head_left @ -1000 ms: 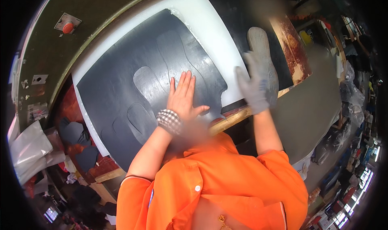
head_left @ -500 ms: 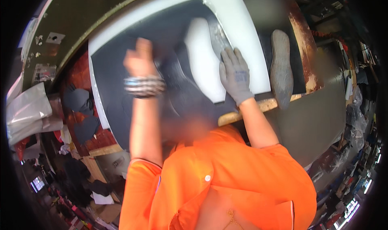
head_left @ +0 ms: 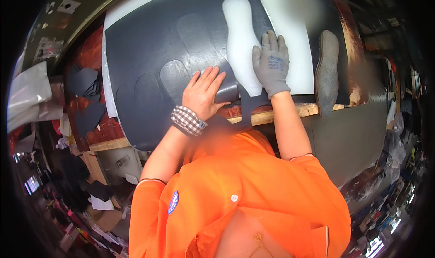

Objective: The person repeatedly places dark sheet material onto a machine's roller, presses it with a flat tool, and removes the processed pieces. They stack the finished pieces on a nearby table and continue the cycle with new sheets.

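Observation:
A black sheet [head_left: 140,54] with sole-shaped outlines pressed or cut into it lies on a white board [head_left: 294,45]. A white sole-shaped piece [head_left: 239,36] rests on the sheet toward its right side. My left hand [head_left: 203,91], bare and with a checkered band at the wrist, lies with fingers spread on the sheet's near part, where the edge curls up beside it. In a grey glove, my right hand [head_left: 273,65] lies flat with fingers extended, over the sheet's right margin and the white board, close against the white piece.
To the right, a worn grey sole-shaped block [head_left: 327,65] lies near a dark sheet. Dark cut pieces [head_left: 84,82] lie on the reddish surface at left, near clear plastic bags [head_left: 29,92]. A wooden edge [head_left: 294,114] runs along the near side.
My left hand has come down from further left onto the sheet's near part. The near edge of the sheet now curls up beside it. My right hand stays flat beside the white piece.

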Available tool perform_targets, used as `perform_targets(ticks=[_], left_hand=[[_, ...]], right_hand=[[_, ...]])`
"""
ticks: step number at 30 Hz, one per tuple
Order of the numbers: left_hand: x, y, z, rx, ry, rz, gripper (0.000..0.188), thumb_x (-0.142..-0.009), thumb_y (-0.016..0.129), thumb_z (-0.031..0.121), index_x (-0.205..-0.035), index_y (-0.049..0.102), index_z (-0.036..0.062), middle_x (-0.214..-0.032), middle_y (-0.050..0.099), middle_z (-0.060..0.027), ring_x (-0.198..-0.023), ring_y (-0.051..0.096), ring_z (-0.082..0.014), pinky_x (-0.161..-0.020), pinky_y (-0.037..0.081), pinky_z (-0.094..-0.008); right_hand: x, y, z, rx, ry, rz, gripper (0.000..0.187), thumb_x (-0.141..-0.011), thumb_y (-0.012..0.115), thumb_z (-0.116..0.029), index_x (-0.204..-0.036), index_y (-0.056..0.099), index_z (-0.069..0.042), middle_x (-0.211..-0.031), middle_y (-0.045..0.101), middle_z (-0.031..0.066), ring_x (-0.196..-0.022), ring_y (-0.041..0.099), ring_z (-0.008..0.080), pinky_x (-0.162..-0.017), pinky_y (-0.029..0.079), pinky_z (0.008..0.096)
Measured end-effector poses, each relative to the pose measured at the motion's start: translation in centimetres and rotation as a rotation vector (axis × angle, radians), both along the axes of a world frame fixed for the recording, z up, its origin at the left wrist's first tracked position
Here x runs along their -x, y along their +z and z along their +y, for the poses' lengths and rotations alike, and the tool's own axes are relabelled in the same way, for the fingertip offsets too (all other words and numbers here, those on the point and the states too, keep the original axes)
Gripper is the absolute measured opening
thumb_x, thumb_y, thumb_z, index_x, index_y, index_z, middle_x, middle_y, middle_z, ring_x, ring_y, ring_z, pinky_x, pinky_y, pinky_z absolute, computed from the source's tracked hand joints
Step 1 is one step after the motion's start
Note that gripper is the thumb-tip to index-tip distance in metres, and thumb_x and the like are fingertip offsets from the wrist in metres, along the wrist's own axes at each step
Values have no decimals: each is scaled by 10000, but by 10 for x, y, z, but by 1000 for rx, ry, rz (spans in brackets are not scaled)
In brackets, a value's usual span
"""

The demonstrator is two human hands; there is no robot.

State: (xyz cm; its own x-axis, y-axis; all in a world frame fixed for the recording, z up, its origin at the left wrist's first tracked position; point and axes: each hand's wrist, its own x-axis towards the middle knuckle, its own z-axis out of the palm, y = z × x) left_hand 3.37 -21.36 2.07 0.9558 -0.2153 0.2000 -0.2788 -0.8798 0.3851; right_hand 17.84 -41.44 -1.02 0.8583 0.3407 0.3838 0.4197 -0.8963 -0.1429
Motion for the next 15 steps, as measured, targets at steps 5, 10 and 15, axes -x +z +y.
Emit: perform_targets(ticks=[5,10,15], left_hand=[[-28,97,72,664,383,-281,208,-846,751,-1,-1051,712,-13,-949,759,-88,-804,711,-153,-731,562,-272],[58,61,50,-33,-65,-228,776,-731,860,344,-1363,560,9,-1316,618,-237,-1226,622,-342,-993,526,-425],[109,-30,22,-304,-91,38,907,-673,852,264,-1471,457,86,-1555,393,-193,-1476,336,-340,-1205,267,-524]], right_hand=[[-5,-7,6,53,-50,3,532,-965,496,-337,-1360,562,13,-1459,500,173,-1334,433,429,-1126,324,519],[-10,-20,13,113,-107,6,542,-973,480,-347,-1379,552,5,-1484,484,169,-1355,412,444,-1137,306,529],[-1,-1,20,48,-142,-3,542,-966,509,-356,-1383,546,-12,-1460,501,168,-1360,409,447,-1131,314,533]])
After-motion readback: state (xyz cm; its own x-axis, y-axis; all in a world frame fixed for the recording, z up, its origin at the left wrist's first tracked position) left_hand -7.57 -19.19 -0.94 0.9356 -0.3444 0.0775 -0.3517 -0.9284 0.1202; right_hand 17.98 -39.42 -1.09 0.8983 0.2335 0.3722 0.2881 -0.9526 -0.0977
